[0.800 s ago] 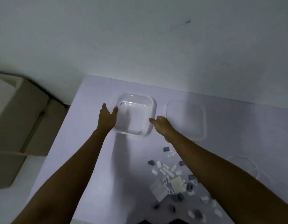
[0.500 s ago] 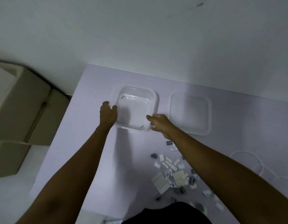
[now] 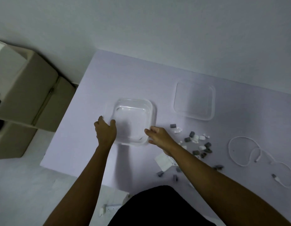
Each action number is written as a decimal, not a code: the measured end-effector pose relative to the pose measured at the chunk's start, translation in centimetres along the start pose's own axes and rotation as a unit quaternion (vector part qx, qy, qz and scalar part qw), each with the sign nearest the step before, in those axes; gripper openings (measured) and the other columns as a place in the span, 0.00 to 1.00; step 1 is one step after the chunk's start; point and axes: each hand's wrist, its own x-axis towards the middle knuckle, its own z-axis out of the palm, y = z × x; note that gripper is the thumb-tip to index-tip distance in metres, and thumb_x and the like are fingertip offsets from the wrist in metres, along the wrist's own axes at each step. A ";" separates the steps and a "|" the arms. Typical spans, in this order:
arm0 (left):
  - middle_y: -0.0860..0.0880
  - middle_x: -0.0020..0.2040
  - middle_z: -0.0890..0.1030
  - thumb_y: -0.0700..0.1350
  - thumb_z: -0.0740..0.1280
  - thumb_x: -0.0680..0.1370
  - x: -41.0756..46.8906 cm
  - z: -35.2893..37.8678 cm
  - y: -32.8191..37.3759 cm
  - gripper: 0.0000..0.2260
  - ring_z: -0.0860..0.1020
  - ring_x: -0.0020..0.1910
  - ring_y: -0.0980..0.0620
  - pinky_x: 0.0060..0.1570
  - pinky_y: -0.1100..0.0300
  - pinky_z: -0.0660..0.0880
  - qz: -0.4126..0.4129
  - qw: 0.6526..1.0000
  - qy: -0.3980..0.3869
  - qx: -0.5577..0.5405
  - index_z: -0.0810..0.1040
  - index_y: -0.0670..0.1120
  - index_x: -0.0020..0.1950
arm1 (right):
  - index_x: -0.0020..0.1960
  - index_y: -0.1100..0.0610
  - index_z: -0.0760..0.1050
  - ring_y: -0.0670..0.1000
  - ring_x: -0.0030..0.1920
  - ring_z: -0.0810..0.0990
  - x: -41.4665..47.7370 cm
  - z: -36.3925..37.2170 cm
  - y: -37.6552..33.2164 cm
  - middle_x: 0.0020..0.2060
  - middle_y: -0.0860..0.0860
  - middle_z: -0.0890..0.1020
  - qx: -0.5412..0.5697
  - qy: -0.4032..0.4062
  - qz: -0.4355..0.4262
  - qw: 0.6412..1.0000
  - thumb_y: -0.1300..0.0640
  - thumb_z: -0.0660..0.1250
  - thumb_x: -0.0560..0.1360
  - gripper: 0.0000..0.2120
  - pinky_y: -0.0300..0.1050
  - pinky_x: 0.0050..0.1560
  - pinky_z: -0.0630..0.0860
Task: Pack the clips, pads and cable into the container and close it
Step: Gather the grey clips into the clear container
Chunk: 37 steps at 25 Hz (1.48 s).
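Lilac desk (image 3: pixel 125 75) against white wall (image 3: pixel 157 30), cardboard boxes (image 3: pixel 27 88) at left; your left hand (image 3: pixel 105 133) and right hand (image 3: pixel 160 138) grip the clear container (image 3: pixel 151 110).

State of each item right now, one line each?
container: open, empty, upright, gripped by both hands
lid: off, flat on the table, apart from container
clips: loose, scattered on table
pads: unpacked, on table among the clips
cable: loose loops on table
left hand: grips container's left rim
right hand: grips container's near right corner
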 end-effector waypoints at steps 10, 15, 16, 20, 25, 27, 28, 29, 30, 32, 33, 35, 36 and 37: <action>0.42 0.70 0.67 0.49 0.61 0.79 -6.1 -2.4 -7.9 0.25 0.72 0.65 0.43 0.65 0.42 0.71 0.025 1.000 0.009 -0.004 0.63 0.44 0.75 | 0.61 0.50 0.77 0.50 0.58 0.81 -7.1 4.0 7.5 0.58 0.49 0.83 0.008 -0.029 -0.012 0.999 0.50 0.65 0.80 0.11 0.50 0.61 0.79; 0.43 0.69 0.68 0.51 0.62 0.78 -6.6 -2.9 -9.5 0.26 0.72 0.65 0.42 0.64 0.39 0.70 0.037 0.999 0.007 0.028 0.63 0.44 0.74 | 0.57 0.46 0.77 0.48 0.57 0.80 -8.8 5.0 8.9 0.53 0.42 0.82 0.028 -0.029 -0.008 0.999 0.54 0.65 0.80 0.07 0.50 0.62 0.79; 0.42 0.70 0.67 0.51 0.62 0.78 -6.6 -2.8 -9.4 0.27 0.71 0.67 0.40 0.65 0.37 0.69 0.033 0.998 0.009 0.048 0.62 0.44 0.74 | 0.61 0.47 0.77 0.48 0.57 0.80 -8.8 5.0 9.1 0.54 0.43 0.81 0.026 -0.025 -0.009 0.999 0.54 0.65 0.81 0.10 0.51 0.62 0.79; 0.38 0.71 0.66 0.50 0.65 0.78 -7.7 -2.0 -7.4 0.29 0.64 0.72 0.36 0.70 0.34 0.56 0.074 0.981 0.072 0.167 0.61 0.41 0.75 | 0.69 0.56 0.73 0.51 0.57 0.80 -8.3 4.0 10.0 0.60 0.49 0.79 0.005 0.029 -0.008 1.000 0.55 0.65 0.81 0.17 0.50 0.58 0.80; 0.43 0.61 0.78 0.46 0.65 0.79 -10.6 1.1 -2.4 0.17 0.77 0.59 0.45 0.61 0.48 0.72 0.309 0.945 -0.007 0.110 0.74 0.42 0.66 | 0.58 0.54 0.78 0.53 0.52 0.82 -8.5 -0.5 13.5 0.53 0.52 0.82 0.014 0.153 -0.031 0.988 0.58 0.65 0.80 0.08 0.44 0.46 0.83; 0.45 0.54 0.81 0.42 0.65 0.79 -12.5 3.8 0.1 0.11 0.80 0.49 0.48 0.50 0.56 0.76 0.409 0.901 -0.096 0.110 0.78 0.42 0.60 | 0.55 0.55 0.79 0.53 0.51 0.83 -9.1 -2.8 15.2 0.50 0.51 0.83 -0.004 0.204 -0.034 0.978 0.60 0.67 0.79 0.06 0.42 0.46 0.80; 0.44 0.52 0.81 0.41 0.65 0.78 -13.4 5.7 1.2 0.10 0.80 0.47 0.48 0.47 0.60 0.75 0.444 0.876 -0.137 0.132 0.79 0.42 0.58 | 0.53 0.55 0.79 0.53 0.50 0.83 -9.5 -3.8 15.9 0.48 0.51 0.83 -0.013 0.228 -0.033 0.973 0.61 0.67 0.78 0.05 0.41 0.47 0.79; 0.43 0.53 0.80 0.40 0.65 0.78 -14.1 7.8 1.9 0.10 0.79 0.48 0.47 0.47 0.61 0.73 0.466 0.852 -0.173 0.166 0.79 0.42 0.58 | 0.51 0.54 0.78 0.52 0.49 0.82 -9.8 -4.7 16.7 0.47 0.51 0.83 -0.029 0.252 -0.028 0.967 0.62 0.68 0.78 0.04 0.40 0.47 0.78; 0.42 0.56 0.78 0.40 0.65 0.78 -14.5 9.8 2.4 0.11 0.77 0.52 0.46 0.49 0.60 0.73 0.472 0.833 -0.198 0.210 0.77 0.41 0.60 | 0.50 0.54 0.78 0.52 0.48 0.82 -10.1 -5.4 17.4 0.46 0.51 0.83 -0.055 0.276 -0.028 0.959 0.62 0.68 0.77 0.04 0.38 0.47 0.77; 0.39 0.64 0.73 0.39 0.65 0.78 -14.6 13.3 2.9 0.18 0.72 0.61 0.42 0.57 0.54 0.73 0.443 0.811 -0.223 0.312 0.71 0.41 0.68 | 0.49 0.54 0.78 0.51 0.47 0.81 -10.6 -6.5 18.6 0.45 0.52 0.82 -0.102 0.309 -0.035 0.945 0.63 0.68 0.76 0.05 0.35 0.47 0.74; 0.38 0.67 0.69 0.39 0.65 0.77 -14.2 14.4 2.9 0.22 0.69 0.64 0.40 0.60 0.51 0.72 0.413 0.803 -0.224 0.366 0.67 0.41 0.71 | 0.50 0.54 0.78 0.51 0.47 0.80 -10.7 -6.9 19.0 0.46 0.52 0.82 -0.113 0.316 -0.039 0.941 0.64 0.67 0.76 0.06 0.34 0.47 0.73; 0.36 0.69 0.64 0.40 0.65 0.77 -13.2 15.6 2.4 0.26 0.67 0.66 0.36 0.64 0.47 0.71 0.352 0.785 -0.214 0.463 0.61 0.41 0.73 | 0.51 0.52 0.77 0.50 0.48 0.80 -10.7 -7.2 19.5 0.49 0.51 0.79 -0.128 0.316 -0.044 0.939 0.66 0.67 0.75 0.10 0.35 0.48 0.73; 0.35 0.69 0.64 0.41 0.64 0.78 -13.0 16.1 2.2 0.26 0.67 0.66 0.34 0.64 0.45 0.71 0.328 0.773 -0.210 0.500 0.60 0.40 0.73 | 0.53 0.52 0.77 0.50 0.51 0.80 -10.6 -7.4 19.8 0.51 0.51 0.78 -0.138 0.314 -0.048 0.938 0.66 0.67 0.75 0.11 0.37 0.50 0.75; 0.34 0.69 0.64 0.41 0.63 0.78 -12.9 16.4 1.9 0.25 0.67 0.66 0.33 0.63 0.44 0.71 0.313 0.764 -0.205 0.525 0.60 0.39 0.73 | 0.55 0.53 0.77 0.51 0.53 0.79 -10.4 -7.5 20.0 0.54 0.52 0.78 -0.150 0.309 -0.053 0.938 0.66 0.67 0.75 0.12 0.40 0.53 0.76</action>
